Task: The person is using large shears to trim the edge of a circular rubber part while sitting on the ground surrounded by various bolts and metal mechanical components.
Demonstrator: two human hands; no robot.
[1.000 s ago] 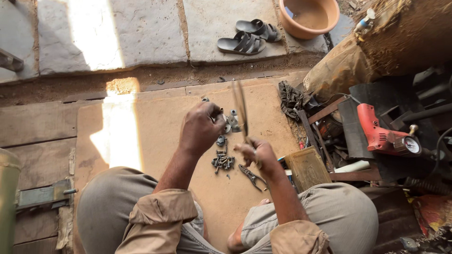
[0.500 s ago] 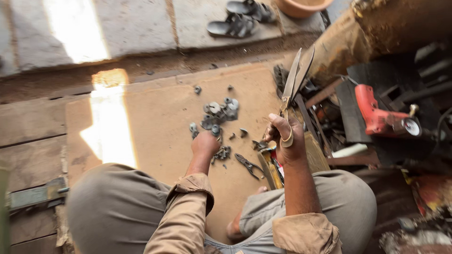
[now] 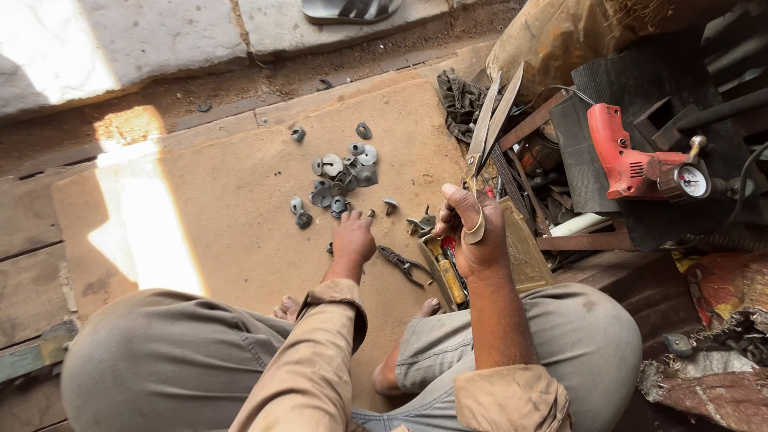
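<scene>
While gripped in the closed fingers of the right hand (image 3: pixel 474 236), large metal shears (image 3: pixel 490 128) point up and away, blades slightly parted, handles hidden in the fist. Left hand (image 3: pixel 352 238) lowered knuckles-up onto the tan board (image 3: pixel 232 200), fingers curled downward at the near edge of a scatter of small grey metal pieces (image 3: pixel 340 172); whether a piece is pinched beneath cannot be told. Dark pliers (image 3: pixel 404 264) flat on the board between the two hands, just beside a yellow-handled tool (image 3: pixel 450 276). To the right, a flat brass-coloured rectangular tin (image 3: pixel 528 252) under and beside the right wrist. Farther right, a red power drill (image 3: pixel 628 160) on dark sheet, with a round white-faced gauge (image 3: pixel 692 180) at its near end, markings too small to tell. Dark crumpled cloth (image 3: pixel 460 100) behind the shears. Grey sandal (image 3: pixel 348 10) on the stone slabs at top edge. Tan-trousered knees at the bottom, bare toes between them.
</scene>
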